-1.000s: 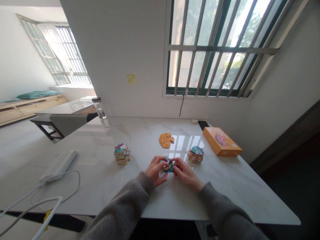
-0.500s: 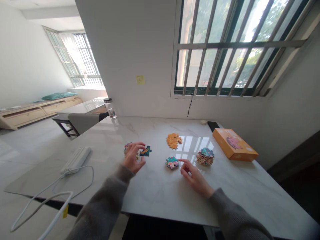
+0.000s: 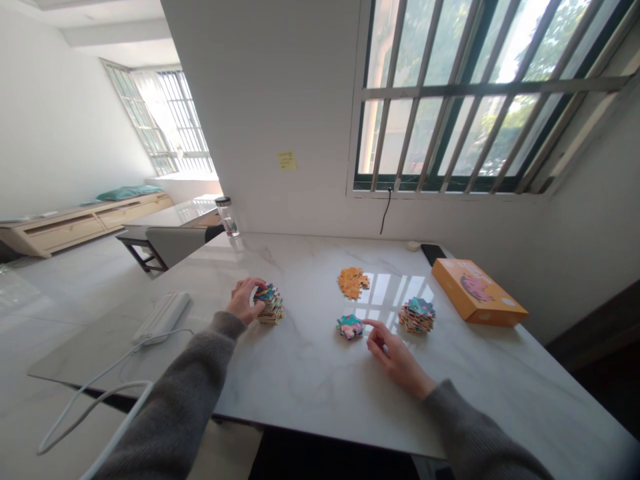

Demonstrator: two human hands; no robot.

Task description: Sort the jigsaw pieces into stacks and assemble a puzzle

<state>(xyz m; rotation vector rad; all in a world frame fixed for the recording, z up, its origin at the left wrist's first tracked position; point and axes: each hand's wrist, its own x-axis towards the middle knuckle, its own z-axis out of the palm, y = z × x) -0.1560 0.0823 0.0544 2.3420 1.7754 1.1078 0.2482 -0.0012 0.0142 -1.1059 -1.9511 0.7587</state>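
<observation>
Left hand (image 3: 243, 299) grip pinches the left stack (image 3: 269, 304); right hand (image 3: 395, 353) spread, bare marble around.

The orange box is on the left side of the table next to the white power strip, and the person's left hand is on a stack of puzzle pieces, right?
Not quite. The head view shows the orange box on the right side of the table, far from the white power strip. The left hand is indeed on a stack of puzzle pieces.

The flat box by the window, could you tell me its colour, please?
Orange cardboard box with a pinkish picture; head view.
</observation>
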